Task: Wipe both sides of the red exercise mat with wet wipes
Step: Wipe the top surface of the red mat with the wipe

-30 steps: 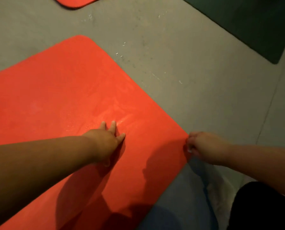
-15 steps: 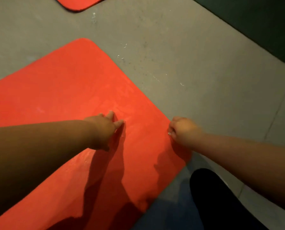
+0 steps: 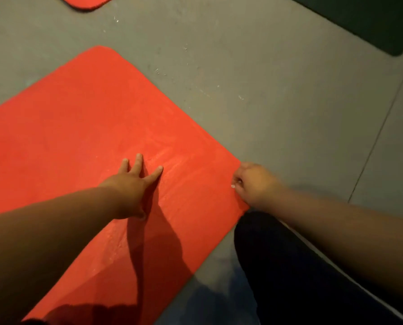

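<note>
The red exercise mat (image 3: 83, 127) lies flat on the grey floor and fills the left half of the view. My left hand (image 3: 131, 184) rests on it palm down, fingers straight and spread. My right hand (image 3: 254, 184) is curled into a fist on the mat's right edge, just above the near right corner. A small white bit, which looks like a wet wipe (image 3: 232, 186), pokes out under its fingers; the rest is hidden in the fist. Pale streaks (image 3: 172, 158) mark the mat between my two hands.
A second red mat (image 3: 88, 2) shows at the top edge and a dark green mat (image 3: 371, 22) lies at the top right. My dark-trousered knee (image 3: 289, 266) sits right below my right hand. Bare grey floor (image 3: 277, 102) with small white specks runs beyond the mat.
My right fist slid up the mat's right edge and back toward the corner. My left hand's fingers spread out flat. My knee came in under the right arm.
</note>
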Demonstrator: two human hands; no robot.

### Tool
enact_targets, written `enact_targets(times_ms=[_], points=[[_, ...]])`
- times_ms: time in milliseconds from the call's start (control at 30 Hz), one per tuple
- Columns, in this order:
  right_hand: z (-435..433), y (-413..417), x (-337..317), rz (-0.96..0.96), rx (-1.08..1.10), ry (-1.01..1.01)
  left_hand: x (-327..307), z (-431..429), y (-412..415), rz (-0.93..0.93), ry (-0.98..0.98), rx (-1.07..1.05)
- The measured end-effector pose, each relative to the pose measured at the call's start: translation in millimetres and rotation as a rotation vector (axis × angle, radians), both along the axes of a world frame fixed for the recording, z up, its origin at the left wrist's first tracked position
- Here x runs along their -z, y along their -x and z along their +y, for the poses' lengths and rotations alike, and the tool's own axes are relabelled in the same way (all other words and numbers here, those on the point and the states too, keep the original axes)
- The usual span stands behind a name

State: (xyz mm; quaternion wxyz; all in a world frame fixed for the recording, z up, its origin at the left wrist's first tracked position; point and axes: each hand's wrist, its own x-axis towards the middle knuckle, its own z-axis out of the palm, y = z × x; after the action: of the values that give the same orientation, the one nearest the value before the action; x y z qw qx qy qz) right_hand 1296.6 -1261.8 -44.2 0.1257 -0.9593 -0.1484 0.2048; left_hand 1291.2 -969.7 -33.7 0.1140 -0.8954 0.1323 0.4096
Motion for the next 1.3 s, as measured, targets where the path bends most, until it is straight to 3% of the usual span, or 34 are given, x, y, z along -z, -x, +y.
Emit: enact_targets(times_ms=[233,433,733,933,1200,1300], points=[[38,-66,10,-0.141,-0.015,-0.104,-7,-13,14,0.076,0.065,-0.169],[-7,-17,6,-0.091,0.109,-0.07,5,-11,31,0.046,0.108,-0.212],[34,-86,20,-0.166,-0.045,-0.114,7,-12,33,0.016,0.126,-0.269],[-22,8,19,-0.13,0.169,-0.214,8,-12,32,0.002,0.147,-0.292],[31,-86,16,-0.157,-0.032,-0.195,2,-21,34,0.002,0.123,-0.371],[36,-67,9,-0.059,-0.094,-0.309,-1,-39,40,-0.147,0.218,-0.436]])
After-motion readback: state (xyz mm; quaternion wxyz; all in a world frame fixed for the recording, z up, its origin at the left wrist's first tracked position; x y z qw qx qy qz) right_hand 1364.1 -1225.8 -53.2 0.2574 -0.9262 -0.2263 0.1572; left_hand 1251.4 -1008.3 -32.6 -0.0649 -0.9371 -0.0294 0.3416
